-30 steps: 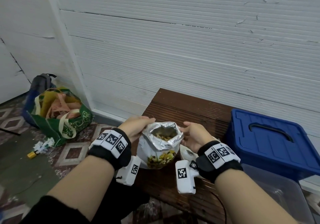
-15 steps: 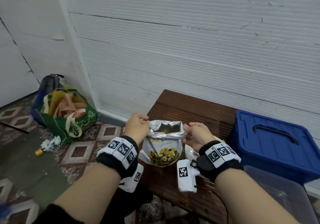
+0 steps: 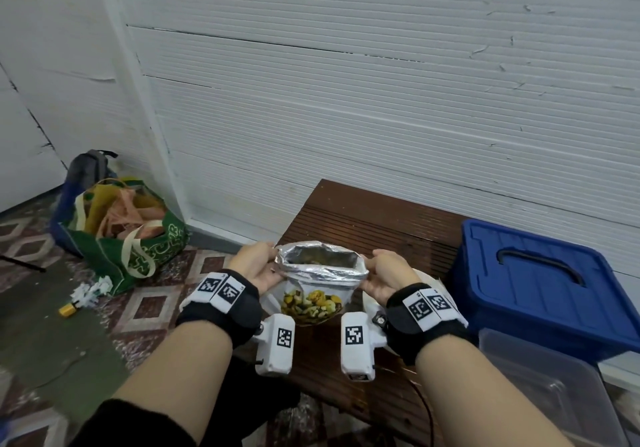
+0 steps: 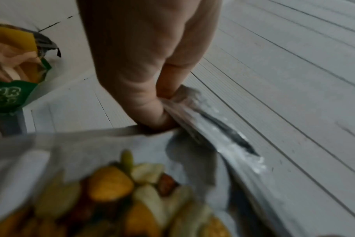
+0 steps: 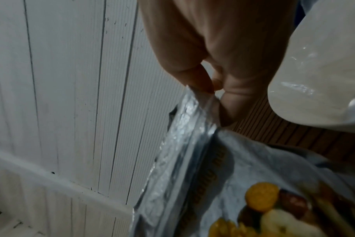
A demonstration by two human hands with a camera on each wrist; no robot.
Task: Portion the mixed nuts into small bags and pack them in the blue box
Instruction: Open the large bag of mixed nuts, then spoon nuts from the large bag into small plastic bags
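- Progress: early. Nut pouch (image 3: 320, 275) is open and held upright over the desk (image 3: 363, 225); no small bags visible, none filled, nothing packed.
- Left hand (image 3: 258, 266) grip: pinching the pouch's left rim. Right hand (image 3: 386, 275) grip: pinching the right rim, mouth spread wide.
- Blue box (image 3: 540, 284) sits on the desk's right end, lid on, well apart from the pouch.
- Left to do, my read: portion, seal, open box, pack.
- Counts: one pouch, one blue box, one clear tub (image 3: 554, 398), one white plate (image 3: 427, 278) beside the pouch, zero small bags seen.

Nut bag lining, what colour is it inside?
Shiny silver foil, seen best in the head view at the open mouth of the nut bag.
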